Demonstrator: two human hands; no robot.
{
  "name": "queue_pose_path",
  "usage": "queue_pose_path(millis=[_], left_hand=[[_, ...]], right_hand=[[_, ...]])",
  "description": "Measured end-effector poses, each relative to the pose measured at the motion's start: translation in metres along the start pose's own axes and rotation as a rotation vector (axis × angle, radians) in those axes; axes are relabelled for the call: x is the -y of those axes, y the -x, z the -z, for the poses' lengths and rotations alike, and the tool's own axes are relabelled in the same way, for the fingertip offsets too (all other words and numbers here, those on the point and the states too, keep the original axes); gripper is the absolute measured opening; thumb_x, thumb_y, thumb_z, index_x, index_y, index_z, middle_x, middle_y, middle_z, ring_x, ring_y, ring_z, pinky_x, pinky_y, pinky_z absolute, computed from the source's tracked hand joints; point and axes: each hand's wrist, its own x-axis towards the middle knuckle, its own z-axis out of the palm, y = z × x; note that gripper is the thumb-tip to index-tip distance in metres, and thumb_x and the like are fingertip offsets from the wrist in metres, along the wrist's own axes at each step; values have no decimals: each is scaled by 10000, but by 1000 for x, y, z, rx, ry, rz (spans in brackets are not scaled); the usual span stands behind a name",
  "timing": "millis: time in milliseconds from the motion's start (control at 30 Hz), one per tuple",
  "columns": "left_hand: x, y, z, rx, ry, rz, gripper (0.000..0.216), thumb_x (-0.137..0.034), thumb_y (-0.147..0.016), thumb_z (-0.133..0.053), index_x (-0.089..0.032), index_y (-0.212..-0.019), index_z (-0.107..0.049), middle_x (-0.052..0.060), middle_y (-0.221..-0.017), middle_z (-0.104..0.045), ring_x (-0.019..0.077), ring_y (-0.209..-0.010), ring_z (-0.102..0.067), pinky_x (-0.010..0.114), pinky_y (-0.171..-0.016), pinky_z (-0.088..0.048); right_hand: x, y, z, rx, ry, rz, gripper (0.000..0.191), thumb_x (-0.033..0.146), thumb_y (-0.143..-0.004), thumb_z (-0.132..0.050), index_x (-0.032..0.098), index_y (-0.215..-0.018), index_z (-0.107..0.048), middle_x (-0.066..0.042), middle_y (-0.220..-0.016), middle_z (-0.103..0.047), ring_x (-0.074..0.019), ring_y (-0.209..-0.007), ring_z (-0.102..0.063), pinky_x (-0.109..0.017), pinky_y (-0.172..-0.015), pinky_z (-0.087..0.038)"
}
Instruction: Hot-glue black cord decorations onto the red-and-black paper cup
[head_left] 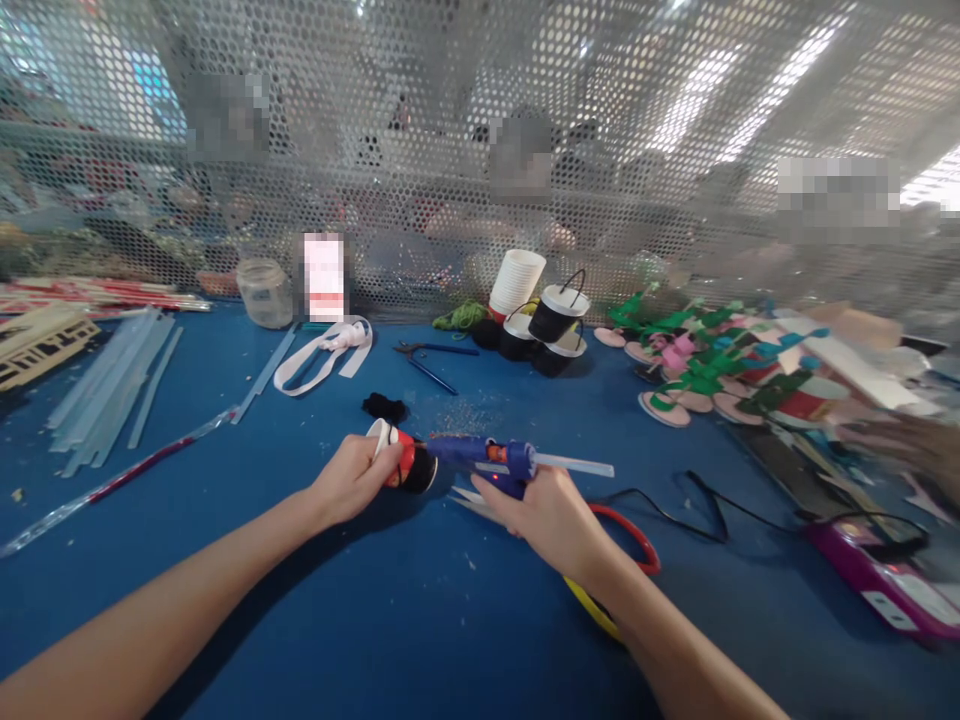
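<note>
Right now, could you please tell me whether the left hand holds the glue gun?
No, the right hand holds the glue gun.

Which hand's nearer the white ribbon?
Left. The left hand, holding a red-and-black cup, is on the near side of the white ribbon, slightly right; the right hand, holding the blue glue gun, is farther off to the right.

clear jar [264,298] | white ribbon [346,337] | blue-handled pliers [442,349] | perforated screen [420,130]
</note>
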Motion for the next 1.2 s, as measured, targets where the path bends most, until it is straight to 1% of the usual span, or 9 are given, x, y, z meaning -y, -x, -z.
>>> queue_pose_path(millis=[67, 133, 233, 367, 500, 600, 733, 967, 1200], left_hand=[[-1, 0, 0, -2, 6, 41, 380, -365, -796, -277, -169, -475, -335, -43, -476, -300, 72, -458, -263, 208, -455, -220], [-2, -1, 0, 1, 27, 74, 381, -375, -794, -276, -169, -479, -336, -45, -480, -298, 73, -461, -263, 208, -453, -216], [-3, -1, -1, -9, 80, 130, 373, -388, -786, -282, -171, -489, -337, -48, -483, -291, 75, -464, -257, 208, -447, -207], [-5, -2, -1, -42, 123, 213, 352, -391, -762, -314, -168, -492, -345, -49, -476, -300, 76, -467, -265, 205, -443, -209], [-4, -3, -2, -70, 169, 246, 338, -383, -739, -338, -149, -514, -433, -39, -466, -360, 81, -458, -306, 204, -437, -230], [-2, -3, -3, -75, 224, 262, 328, -372, -731, -349, -137, -547, -488, -26, -474, -420, 86, -452, -343, 203, -428, -247], [-2, -4, -4, -78, 258, 283, 323, -370, -727, -357, -134, -560, -501, -22, -475, -437, 86, -445, -357, 203, -422, -252], [0, -4, -5, -86, 260, 266, 319, -359, -729, -354, -135, -558, -504, -20, -469, -433, 93, -456, -373, 204, -425, -261], [2, -4, -5, -91, 250, 250, 322, -365, -725, -355, -138, -549, -502, -23, -468, -436, 90, -447, -369, 202, -418, -259]], right_hand=[[-1, 1, -1, -11, 48, 51, 220, 343, -714, -476, 168, -632, -582, 3, -426, -511, -127, -375, -482, -224, -349, -333], [-1, 2, -1, -20, 90, 117, 196, 319, -716, -474, 167, -695, -596, -17, -518, -566, -134, -424, -510, -228, -386, -355], [1, 4, 0, -22, 112, 174, 163, 276, -716, -471, 185, -771, -594, -20, -582, -591, -138, -457, -519, -236, -431, -372], [3, 7, -1, 5, 166, 194, 109, 233, -705, -466, 198, -692, -569, 0, -512, -543, -128, -425, -481, -230, -421, -346], [4, 12, -2, -7, 194, 212, 97, 219, -716, -455, 199, -647, -521, 7, -541, -546, -117, -449, -476, -216, -427, -338], [6, 16, -2, -5, 196, 231, 105, 214, -721, -452, 199, -621, -481, 22, -537, -526, -98, -435, -444, -201, -415, -324], [8, 18, -2, 18, 222, 243, 135, 201, -713, -452, 198, -581, -428, 46, -486, -459, -78, -396, -386, -187, -389, -292], [7, 18, -1, 15, 256, 292, 149, 184, -719, -438, 196, -573, -408, 46, -487, -441, -75, -401, -382, -183, -394, -278], [8, 18, 0, 13, 273, 302, 134, 184, -716, -438, 197, -583, -425, 45, -490, -455, -77, -398, -390, -181, -395, -277]])
